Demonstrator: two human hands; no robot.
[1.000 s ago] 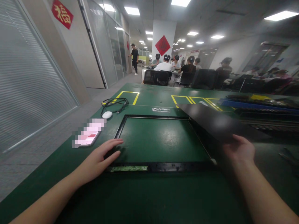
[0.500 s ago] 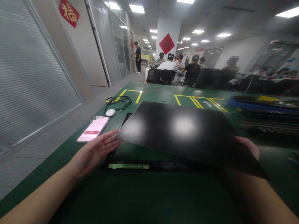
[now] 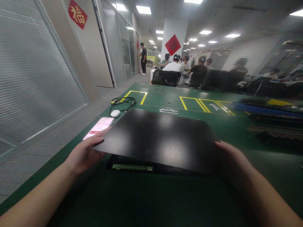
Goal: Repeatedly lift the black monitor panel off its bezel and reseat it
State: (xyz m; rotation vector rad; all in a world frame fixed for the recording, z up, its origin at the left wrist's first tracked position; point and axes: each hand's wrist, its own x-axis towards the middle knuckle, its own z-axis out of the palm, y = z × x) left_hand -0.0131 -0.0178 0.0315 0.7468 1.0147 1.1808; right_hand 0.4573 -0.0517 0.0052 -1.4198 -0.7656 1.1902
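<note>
Grip (image 3: 82,153) on panel (image 3: 156,138) edges, tabletop (image 3: 151,198) space nearside

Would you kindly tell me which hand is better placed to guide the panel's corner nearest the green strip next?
Probably the left hand: it grips the black panel at its near-left corner, close to the green strip. The right hand is at the opposite edge, farther away, its grip partly hidden.

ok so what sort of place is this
Most likely an open-plan office with a workbench area: the green table carries yellow outlines, a glass partition with blinds runs along the left, and people sit around a desk farther back.
</note>
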